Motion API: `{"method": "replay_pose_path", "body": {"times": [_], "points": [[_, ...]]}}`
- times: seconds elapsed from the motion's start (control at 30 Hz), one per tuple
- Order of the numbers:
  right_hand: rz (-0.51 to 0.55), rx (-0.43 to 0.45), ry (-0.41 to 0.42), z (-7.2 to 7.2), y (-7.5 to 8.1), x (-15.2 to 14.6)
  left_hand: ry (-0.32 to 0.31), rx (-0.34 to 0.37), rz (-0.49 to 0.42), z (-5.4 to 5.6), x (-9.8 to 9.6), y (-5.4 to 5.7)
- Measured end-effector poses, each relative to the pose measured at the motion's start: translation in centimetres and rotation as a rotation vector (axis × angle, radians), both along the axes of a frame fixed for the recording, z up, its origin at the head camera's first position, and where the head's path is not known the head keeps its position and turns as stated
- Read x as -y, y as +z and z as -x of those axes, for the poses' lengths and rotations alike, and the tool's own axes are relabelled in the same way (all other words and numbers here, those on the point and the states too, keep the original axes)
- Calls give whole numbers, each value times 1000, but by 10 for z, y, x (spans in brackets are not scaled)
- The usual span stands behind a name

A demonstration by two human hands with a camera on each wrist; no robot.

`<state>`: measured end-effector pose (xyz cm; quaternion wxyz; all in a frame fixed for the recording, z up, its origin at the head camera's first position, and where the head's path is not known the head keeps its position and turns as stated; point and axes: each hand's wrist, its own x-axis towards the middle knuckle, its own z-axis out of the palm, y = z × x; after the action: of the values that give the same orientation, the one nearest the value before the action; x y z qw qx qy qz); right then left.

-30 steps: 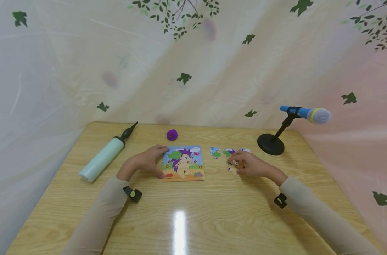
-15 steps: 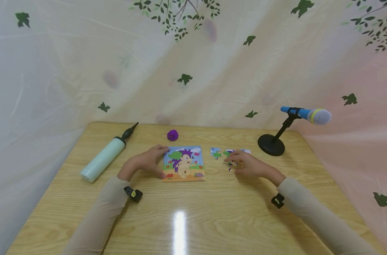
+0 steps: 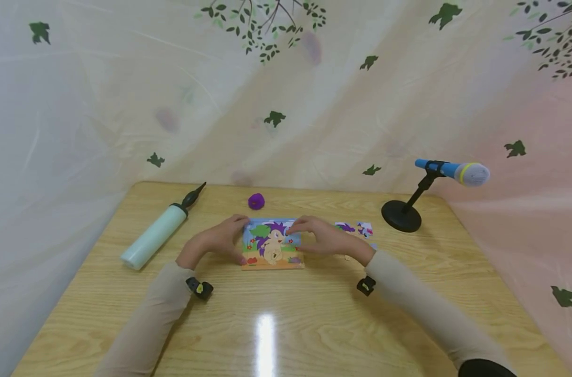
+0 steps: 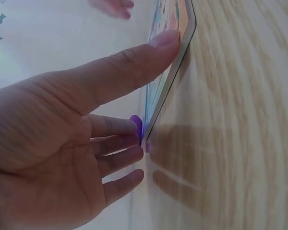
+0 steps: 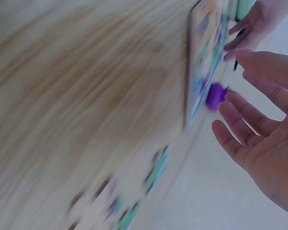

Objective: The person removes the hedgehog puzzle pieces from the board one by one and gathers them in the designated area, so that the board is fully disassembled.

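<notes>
Trouble could come from your right hand (image 3: 328, 238), its fingers spread apart with nothing between them at the right end of the picture board (image 3: 273, 245): a low wrist might scatter the loose puzzle pieces (image 3: 365, 229) just beyond it. Your left hand (image 3: 221, 241), fingers straight and parted, has its thumb touching the left edge, so an uneven push could skew the board on the table (image 3: 196, 335). Flat between your hands, the board shows a purple-spined hedgehog, blue sky and orange ground.

The near tabletop (image 3: 314, 314) offers passage between left sleeve (image 3: 149, 314) and right sleeve (image 3: 418, 298) to the picture board (image 3: 273, 248); a pump (image 3: 156, 235) blocks left, a microphone stand (image 3: 402, 216) far right.
</notes>
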<state>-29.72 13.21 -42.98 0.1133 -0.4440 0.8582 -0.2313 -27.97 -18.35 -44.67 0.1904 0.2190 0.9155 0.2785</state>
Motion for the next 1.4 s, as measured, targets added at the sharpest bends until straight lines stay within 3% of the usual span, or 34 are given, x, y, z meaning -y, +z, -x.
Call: {"method": "replay_pose_path", "body": {"times": [0.33,0.63,0.97,1.2,1.4], "points": [[0,7,68,6,-5,51,0,21,34,2,0,-2],[-11,42,93,10,-15,69,-54,-53,36,0,2,0],[-35,57,43,8,-18,80,-74,-85,28,3,5,-3],[-73,51,9,7,-18,82,-55,-62,31,5,5,-5],[-78,105,-17,7,-17,85,-52,-56,15,4,3,-3]]}}
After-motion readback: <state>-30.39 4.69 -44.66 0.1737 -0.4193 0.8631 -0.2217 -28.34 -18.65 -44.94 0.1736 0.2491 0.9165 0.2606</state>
